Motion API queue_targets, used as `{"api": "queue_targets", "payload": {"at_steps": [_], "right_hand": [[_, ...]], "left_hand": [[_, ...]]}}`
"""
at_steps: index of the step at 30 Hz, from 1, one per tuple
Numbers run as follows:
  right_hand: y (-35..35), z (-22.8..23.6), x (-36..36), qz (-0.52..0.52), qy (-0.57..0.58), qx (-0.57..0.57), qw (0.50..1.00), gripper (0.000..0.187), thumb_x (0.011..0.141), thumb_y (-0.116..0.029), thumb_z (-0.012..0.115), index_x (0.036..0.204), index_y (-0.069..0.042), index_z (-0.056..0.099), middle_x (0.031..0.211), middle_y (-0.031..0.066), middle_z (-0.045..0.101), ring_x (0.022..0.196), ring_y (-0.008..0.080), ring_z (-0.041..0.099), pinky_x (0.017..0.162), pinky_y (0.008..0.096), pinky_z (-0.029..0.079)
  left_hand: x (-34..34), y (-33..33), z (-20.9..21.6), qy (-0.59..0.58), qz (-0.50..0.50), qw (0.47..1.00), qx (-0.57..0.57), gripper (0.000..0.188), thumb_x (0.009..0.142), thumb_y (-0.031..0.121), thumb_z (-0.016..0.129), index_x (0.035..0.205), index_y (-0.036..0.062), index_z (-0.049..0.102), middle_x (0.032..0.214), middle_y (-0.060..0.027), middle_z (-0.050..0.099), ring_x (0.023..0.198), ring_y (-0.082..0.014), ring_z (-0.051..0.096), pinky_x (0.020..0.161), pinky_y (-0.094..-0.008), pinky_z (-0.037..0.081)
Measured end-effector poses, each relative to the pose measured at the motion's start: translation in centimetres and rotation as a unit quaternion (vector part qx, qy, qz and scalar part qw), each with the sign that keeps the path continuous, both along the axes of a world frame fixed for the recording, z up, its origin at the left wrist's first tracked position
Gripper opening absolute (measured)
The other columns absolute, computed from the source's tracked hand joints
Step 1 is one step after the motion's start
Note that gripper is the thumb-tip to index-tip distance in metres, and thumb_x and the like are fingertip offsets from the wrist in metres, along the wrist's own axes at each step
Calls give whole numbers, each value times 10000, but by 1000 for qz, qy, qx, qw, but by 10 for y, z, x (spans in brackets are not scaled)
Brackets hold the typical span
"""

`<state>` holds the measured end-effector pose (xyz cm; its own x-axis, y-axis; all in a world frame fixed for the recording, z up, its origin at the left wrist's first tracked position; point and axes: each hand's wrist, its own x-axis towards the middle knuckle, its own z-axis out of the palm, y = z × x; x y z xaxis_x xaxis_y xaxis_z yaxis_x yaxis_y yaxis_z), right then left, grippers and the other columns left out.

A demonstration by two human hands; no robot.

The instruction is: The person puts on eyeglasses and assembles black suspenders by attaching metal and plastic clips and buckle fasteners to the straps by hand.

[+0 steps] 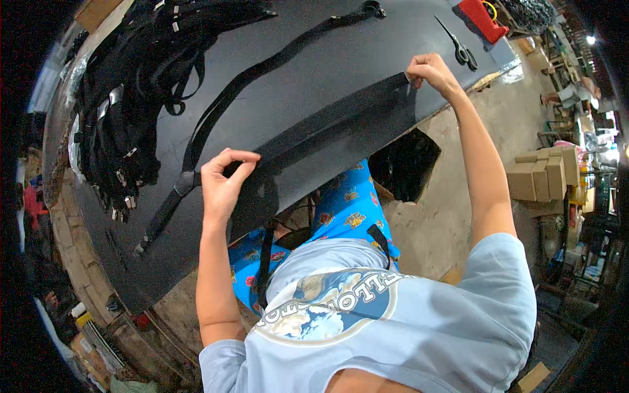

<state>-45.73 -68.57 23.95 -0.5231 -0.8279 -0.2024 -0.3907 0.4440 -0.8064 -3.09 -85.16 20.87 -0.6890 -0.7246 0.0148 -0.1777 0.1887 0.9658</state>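
A pair of black Y-shaped suspenders (244, 80) lies spread over the dark tabletop. My right hand (429, 73) pinches the end of one strap near the table's right edge, where a small pale or metallic bit shows at the fingers. From there the strap runs down and left toward my left hand (224, 180), whose thumb and forefinger meet at it. Beside my left wrist is the joining patch (187, 183) of the suspenders. The tail strap reaches down-left to a clip (141, 247). Another strap stretches to the far edge, ending in a dark clip (373, 9).
A heap of black straps with metal clips (124, 131) covers the table's left side. Black scissors (462, 49) lie at the far right, near a red container (481, 19). Cardboard boxes (540, 175) stand on the right. A black bag-like opening (407, 167) is below the table edge.
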Motion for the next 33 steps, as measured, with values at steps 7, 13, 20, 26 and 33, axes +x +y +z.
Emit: {"api": "queue_targets", "payload": {"at_steps": [7,13,20,26,33], "right_hand": [[-2,-12,11,-59,135,177,973,231,712,-228,683,715,3,679,623,55,612,598,131,574,582,266,445],[5,-24,1,-115,182,195,957,297,677,-324,719,757,-38,718,688,73,663,690,177,630,702,297,478],[15,-23,3,-145,187,160,958,378,642,-395,763,814,-59,742,758,84,705,806,227,675,791,336,512],[26,-19,10,-66,166,100,979,318,752,-270,713,963,-32,709,948,152,701,915,289,663,841,390,506],[6,6,141,-22,431,-155,889,476,827,-32,563,1295,23,496,1256,228,550,1189,394,502,1036,446,388]], "left_hand": [[-9,16,-4,-137,-27,959,-248,237,823,89,649,1025,154,755,671,8,492,725,-155,507,950,-357,288],[-15,20,2,-151,2,904,-401,257,818,101,677,1063,144,738,881,-44,548,813,-197,498,869,-344,352],[-19,14,-5,-96,-59,954,-277,230,812,-12,657,1025,41,724,959,-94,537,861,-255,510,782,-360,435],[-16,16,-16,-38,-53,947,-315,269,817,-16,656,1076,42,700,952,-110,529,865,-257,514,771,-365,442],[-15,17,-16,-34,-55,943,-327,318,833,-5,646,1137,80,686,949,-106,530,890,-250,513,801,-345,430]]}}
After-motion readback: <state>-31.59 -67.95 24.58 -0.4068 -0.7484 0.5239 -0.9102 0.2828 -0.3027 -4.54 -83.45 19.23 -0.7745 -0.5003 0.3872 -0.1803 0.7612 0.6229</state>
